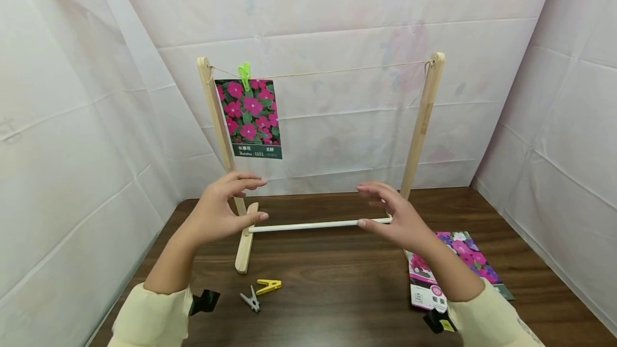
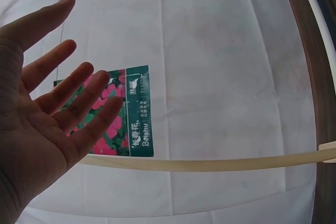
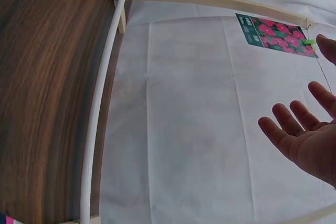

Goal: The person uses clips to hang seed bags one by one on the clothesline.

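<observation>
Both hands are raised in front of a wooden frame with a string across its top, palms toward each other. My left hand (image 1: 224, 208) holds nothing; its fingers are spread and relaxed near the left post (image 1: 219, 117). The right hand (image 1: 397, 213), also holding nothing, is in front of the right post (image 1: 420, 127), fingers loosely bent. From the string (image 1: 337, 71) a flower seed packet (image 1: 248, 117) hangs at the left, held by a green clip (image 1: 245, 75). In the left wrist view the fingers overlap this packet (image 2: 139, 114) in front of it.
A white rod (image 1: 313, 225) joins the posts low down, above the dark wooden table (image 1: 328, 277). A yellow clip (image 1: 268, 286) and a grey clip (image 1: 251, 300) lie at the front left. More flower packets (image 1: 469, 256) lie under the right forearm. White cloth (image 1: 337, 138) hangs behind.
</observation>
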`<state>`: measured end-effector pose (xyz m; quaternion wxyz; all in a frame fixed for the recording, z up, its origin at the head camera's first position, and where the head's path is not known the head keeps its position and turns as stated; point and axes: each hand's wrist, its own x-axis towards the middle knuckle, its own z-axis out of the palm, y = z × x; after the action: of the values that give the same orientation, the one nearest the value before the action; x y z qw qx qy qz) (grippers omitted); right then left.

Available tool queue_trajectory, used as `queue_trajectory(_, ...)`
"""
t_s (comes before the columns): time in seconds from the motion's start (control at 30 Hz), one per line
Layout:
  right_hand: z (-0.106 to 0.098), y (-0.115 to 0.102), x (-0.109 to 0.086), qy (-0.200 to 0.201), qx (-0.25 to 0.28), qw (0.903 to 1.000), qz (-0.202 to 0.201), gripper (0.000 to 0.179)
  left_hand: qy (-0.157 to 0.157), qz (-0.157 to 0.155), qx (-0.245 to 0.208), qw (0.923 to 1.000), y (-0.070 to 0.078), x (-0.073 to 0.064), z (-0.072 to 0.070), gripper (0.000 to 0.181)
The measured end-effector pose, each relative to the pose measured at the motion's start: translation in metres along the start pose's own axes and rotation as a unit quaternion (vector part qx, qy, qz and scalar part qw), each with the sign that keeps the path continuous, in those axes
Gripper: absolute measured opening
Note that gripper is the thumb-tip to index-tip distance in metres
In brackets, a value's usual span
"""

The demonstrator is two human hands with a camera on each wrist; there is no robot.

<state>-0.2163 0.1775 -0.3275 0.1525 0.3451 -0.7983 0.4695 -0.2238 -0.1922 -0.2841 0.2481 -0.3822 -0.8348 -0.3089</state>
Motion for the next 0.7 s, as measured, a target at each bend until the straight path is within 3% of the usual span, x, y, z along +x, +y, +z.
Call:
queue_trajectory(0.2, -0.011, 0.003, -0.010, -0.001, -0.006, 1.0000, -0.001, 0.057, 0.000, -0.014, 0.002, 0.9999, 0.005, -0.008, 0.003, 0.054)
queue_trajectory(0.7, -0.018, 0.007, -0.030, 0.006, -0.040, 0.9985, 0.035, 0.055, 0.011, -0.025, -0.018, 0.9995, -0.001, -0.030, 0.017, 0.055)
